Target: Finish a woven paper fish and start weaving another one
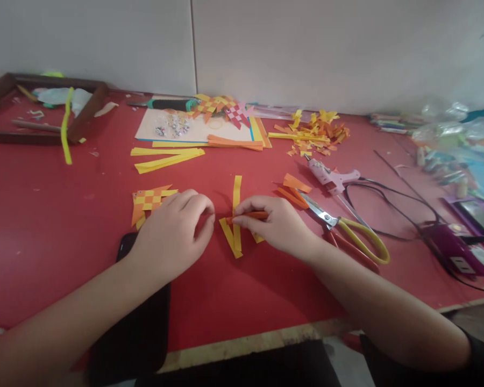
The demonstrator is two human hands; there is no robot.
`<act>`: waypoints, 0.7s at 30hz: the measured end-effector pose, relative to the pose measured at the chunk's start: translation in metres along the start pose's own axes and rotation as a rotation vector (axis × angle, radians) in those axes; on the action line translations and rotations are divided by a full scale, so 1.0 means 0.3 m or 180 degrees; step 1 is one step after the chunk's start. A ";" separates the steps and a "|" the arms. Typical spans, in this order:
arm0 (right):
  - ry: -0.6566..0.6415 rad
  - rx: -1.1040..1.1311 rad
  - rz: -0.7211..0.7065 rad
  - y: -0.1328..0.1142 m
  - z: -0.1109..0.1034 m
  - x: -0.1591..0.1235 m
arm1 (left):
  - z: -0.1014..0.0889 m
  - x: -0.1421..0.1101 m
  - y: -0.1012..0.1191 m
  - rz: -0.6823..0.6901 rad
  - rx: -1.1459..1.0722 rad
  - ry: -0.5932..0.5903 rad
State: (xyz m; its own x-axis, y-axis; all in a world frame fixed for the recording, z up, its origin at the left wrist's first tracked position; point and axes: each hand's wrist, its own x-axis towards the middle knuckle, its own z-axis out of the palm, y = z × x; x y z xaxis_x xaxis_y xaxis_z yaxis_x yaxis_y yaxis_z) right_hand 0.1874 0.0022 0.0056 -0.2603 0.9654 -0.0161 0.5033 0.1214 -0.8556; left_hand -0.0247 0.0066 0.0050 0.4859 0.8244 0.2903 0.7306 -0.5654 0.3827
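Note:
My right hand (276,220) pinches an orange paper strip (258,215) between thumb and fingers. At its fingertips, folded yellow paper strips (237,196) cross the orange one; part of them is hidden behind the hand. Left of these, apart from the strips, my left hand (181,223) has its thumb and forefinger together in a pinch; whatever is in them, if anything, I cannot make out. A woven orange and yellow paper fish (147,200) lies just beyond my left wrist. Scissors (326,217) with yellow and red handles rest beside my right hand, blades near short orange strips (296,183).
A black phone (141,328) lies under my left forearm. Yellow strips (165,158) lie farther back, near paper sheets (221,129) bearing googly eyes. Paper scraps (318,131), a pink glue gun (331,174) with its cord, and a brown frame (92,102) are also on the red table (226,301).

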 end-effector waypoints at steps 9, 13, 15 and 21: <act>-0.0329 -0.0544 -0.0232 0.017 -0.061 0.021 | 0.007 -0.091 0.127 0.1121 0.0831 0.0087; -0.0078 -0.0513 -0.0208 0.008 -0.051 0.021 | 0.009 -0.123 0.146 0.0977 0.1061 0.0033; -0.0112 -0.0497 -0.0275 -0.001 -0.038 0.018 | 0.011 -0.129 0.139 0.0976 0.1068 -0.0023; -0.0375 -0.0658 -0.0268 0.000 -0.041 0.006 | 0.022 -0.132 0.121 0.1043 0.1035 -0.0100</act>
State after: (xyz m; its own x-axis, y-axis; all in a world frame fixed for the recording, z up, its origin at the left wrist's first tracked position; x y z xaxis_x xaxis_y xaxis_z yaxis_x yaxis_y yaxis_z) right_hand 0.1971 0.0068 0.0121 -0.3966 0.9178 -0.0199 0.6304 0.2565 -0.7326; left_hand -0.0141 -0.0464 0.0017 0.7270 0.6067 0.3216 0.6461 -0.7629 -0.0214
